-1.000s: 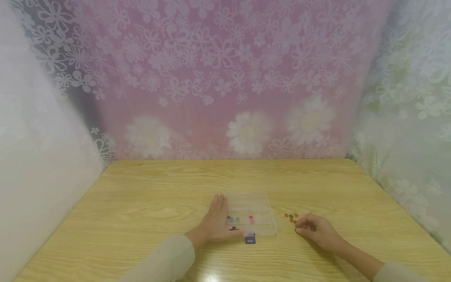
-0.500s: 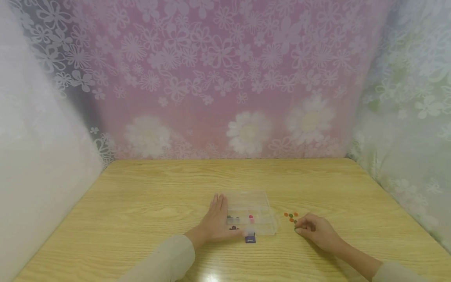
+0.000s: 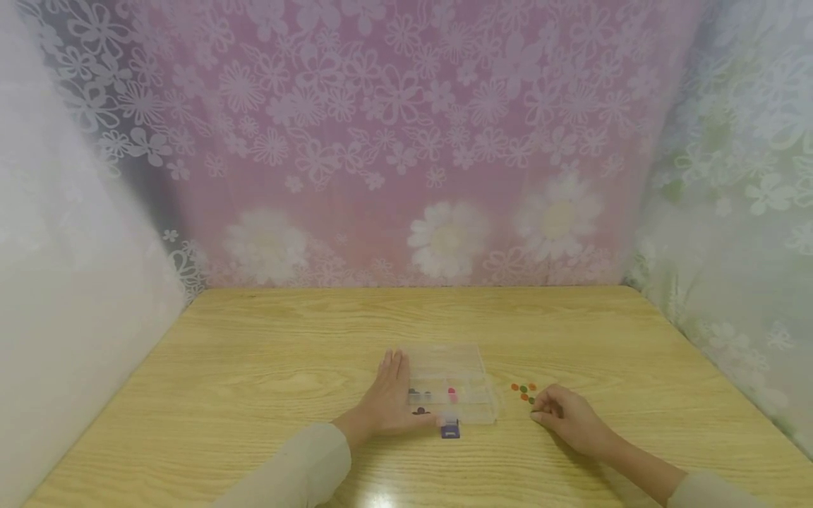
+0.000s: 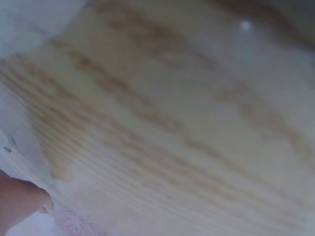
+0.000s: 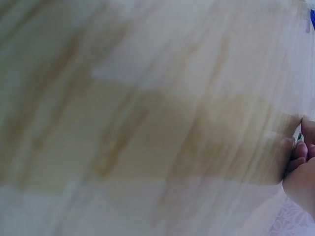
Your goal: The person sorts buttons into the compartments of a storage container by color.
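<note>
Behind everything, one pink-purple floral curtain [image 3: 343,183] hangs beyond the far edge of one wood-grain table [image 3: 286,339]. On that table sits one clear plastic compartment box [image 3: 473,413], its lid [image 3: 444,358] open on the far side. Left of the box, the left hand [image 3: 387,402] lies against its side, fingers straight and thumb stretched along the front, gripping nothing. Well to the box's right, the right hand [image 3: 574,418] bends thumb and forefinger together, nearly closed, pinching one small green piece [image 5: 299,137], mostly hidden. One purple tab [image 3: 450,429] juts from the box's front. Between box and right hand lie five small discs: three orange discs [image 3: 515,387] and two green discs [image 3: 524,389]. Inside the box are one pink piece [image 3: 452,393] and several dark pieces [image 3: 421,411], too small to count.
</note>
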`<action>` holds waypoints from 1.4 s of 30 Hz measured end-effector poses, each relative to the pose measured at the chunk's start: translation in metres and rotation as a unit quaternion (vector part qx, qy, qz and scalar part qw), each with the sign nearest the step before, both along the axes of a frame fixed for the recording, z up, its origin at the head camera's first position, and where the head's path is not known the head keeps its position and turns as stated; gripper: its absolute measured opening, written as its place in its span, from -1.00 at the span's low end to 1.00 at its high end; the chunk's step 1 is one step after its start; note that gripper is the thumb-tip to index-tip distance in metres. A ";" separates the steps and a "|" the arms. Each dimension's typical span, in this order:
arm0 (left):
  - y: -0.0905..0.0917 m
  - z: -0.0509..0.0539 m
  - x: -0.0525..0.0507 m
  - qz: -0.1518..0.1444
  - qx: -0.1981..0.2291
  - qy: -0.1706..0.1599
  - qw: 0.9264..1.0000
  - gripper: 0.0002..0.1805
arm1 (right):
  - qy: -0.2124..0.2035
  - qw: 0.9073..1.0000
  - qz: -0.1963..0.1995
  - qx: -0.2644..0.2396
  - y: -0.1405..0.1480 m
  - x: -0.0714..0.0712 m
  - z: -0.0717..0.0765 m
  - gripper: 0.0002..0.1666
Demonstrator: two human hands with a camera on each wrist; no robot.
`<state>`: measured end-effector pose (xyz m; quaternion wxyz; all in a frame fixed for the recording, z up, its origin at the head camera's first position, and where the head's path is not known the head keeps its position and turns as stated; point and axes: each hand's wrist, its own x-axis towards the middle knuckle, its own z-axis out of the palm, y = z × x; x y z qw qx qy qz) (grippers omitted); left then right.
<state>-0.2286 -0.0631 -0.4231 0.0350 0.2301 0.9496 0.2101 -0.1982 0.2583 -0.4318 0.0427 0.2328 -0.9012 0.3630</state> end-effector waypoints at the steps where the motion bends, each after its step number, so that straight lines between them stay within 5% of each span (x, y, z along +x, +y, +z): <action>1: 0.000 0.000 0.000 0.000 0.000 -0.001 1.000 0.29 | -0.001 1.000 0.004 0.000 0.000 0.000 0.000 -0.90; 7: 0.000 0.000 0.000 0.000 -0.003 0.002 1.000 0.29 | -0.031 0.999 0.008 0.002 0.001 -0.002 0.005 -0.89; 20: 0.000 -0.002 0.000 -0.006 -0.008 0.010 1.000 0.28 | -0.111 0.991 -0.078 0.009 -0.001 -0.003 0.015 -0.80; 42: 0.000 0.001 0.001 -0.002 -0.002 0.003 1.000 0.28 | -0.113 0.988 -0.098 -0.021 -0.029 -0.009 0.032 -0.76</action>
